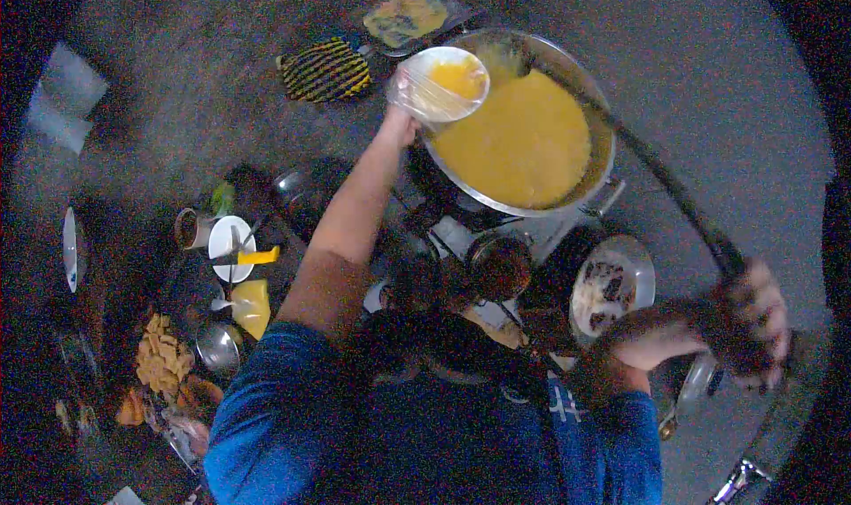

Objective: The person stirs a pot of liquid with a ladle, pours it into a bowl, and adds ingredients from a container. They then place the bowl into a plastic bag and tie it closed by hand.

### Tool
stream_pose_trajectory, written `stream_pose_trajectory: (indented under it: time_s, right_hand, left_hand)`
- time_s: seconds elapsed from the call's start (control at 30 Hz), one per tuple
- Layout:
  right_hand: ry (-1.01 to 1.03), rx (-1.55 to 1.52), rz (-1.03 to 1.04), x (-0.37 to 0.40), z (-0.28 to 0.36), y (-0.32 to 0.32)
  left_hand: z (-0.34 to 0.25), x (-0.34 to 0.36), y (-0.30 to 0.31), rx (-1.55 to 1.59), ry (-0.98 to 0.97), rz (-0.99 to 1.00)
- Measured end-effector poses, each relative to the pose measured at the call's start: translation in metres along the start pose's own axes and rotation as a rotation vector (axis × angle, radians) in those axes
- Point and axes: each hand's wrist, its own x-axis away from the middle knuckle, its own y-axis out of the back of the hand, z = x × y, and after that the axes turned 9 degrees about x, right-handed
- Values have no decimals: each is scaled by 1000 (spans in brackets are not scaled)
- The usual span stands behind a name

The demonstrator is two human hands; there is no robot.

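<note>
A white bowl [467, 80] lined with clear plastic rests in my left hand [405, 122], tilted at the left rim of a large metal pot [612, 142]. Yellow soup-like food is inside the bowl. The pot is filled with thick yellow liquid [523, 146]. My right hand [758, 314], smeared by motion, is closed round the near end of a long dark handle [665, 170]. That handle slants over the pot's right rim; the tool's far end lies toward the back of the pot and cannot be made out.
Behind the bowl are a black-and-yellow striped cloth [326, 69] and a tray of yellowish food [406, 18]. An oval dish [645, 283] sits near my right forearm. Left of me are a white bowl with utensils [232, 230], a metal bowl [218, 349] and a heap of brown pieces [163, 356].
</note>
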Motion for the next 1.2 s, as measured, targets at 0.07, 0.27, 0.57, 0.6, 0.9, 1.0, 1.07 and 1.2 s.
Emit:
stream_pose_trajectory:
  time_s: [0.07,0.27,0.57,0.6,0.9,1.0,1.07,1.2]
  right_hand:
    - [-154,328,-67,17,-38,-46]
    - [-511,46,-659,14,-109,-38]
    - [-458,237,-976,-8,-47,22]
    - [-429,152,-847,-7,-37,35]
    - [-259,-113,-424,-30,14,42]
    - [-82,58,-506,-24,24,38]
    - [-11,28,-493,-23,31,31]
    - [76,-187,-222,-20,16,-18]
  left_hand:
    - [-22,23,-18,-56,-43,-50]
    - [-48,44,32,-296,-19,-223]
    - [-29,54,56,-266,102,-289]
    - [-25,48,58,-259,106,-286]
    - [29,-23,50,-87,5,-113]
    - [30,-24,36,-62,-28,-16]
    - [31,-25,31,-13,-47,73]
    - [7,4,13,-22,-66,97]
